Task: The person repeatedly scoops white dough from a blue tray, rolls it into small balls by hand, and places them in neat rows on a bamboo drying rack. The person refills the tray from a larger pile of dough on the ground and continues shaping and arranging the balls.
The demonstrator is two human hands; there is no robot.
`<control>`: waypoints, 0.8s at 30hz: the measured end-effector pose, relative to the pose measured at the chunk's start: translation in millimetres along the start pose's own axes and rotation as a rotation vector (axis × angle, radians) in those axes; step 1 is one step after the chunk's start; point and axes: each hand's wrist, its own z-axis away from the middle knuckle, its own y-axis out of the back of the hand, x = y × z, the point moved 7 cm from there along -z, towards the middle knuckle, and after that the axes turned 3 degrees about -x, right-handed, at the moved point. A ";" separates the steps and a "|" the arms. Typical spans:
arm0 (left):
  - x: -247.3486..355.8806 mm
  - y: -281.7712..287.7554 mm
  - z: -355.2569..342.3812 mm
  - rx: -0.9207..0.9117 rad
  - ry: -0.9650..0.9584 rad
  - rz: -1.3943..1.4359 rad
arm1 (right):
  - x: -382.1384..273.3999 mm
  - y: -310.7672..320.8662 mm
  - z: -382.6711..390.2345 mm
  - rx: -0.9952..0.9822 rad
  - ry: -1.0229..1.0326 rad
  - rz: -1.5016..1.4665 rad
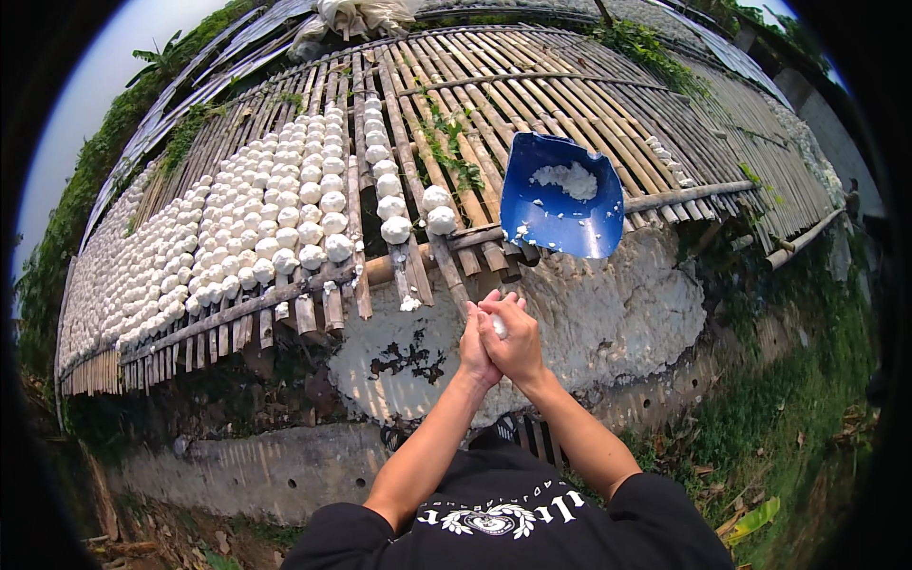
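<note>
My left hand (476,347) and my right hand (513,344) are pressed together, cupped around a white lump (499,325) that shows only in part between the fingers. Beyond them, a blue plastic scoop-like container (591,226) rests on the bamboo slats and holds white paste and crumbs. Left of it, short rows of white balls (440,218) sit on the slats, with many more balls (285,214) in close rows farther left.
A long bamboo drying rack (494,85) spans the view, with green plants poking through. Below it lie pale crusted ground (617,313), a concrete edge (228,470) and grass (779,427). A pale cloth bundle (347,14) is at the top.
</note>
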 end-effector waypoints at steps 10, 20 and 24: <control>-6.2 -6.6 5.0 0.052 0.024 -0.045 | -1.7 8.0 11.8 -0.059 -0.026 0.050; -4.2 -14.2 12.4 -0.030 0.121 -0.027 | -19.0 14.3 14.3 -0.047 0.081 0.018; -4.3 -24.0 16.3 -0.099 0.116 0.022 | -0.8 1.3 11.6 -0.147 -0.204 -0.171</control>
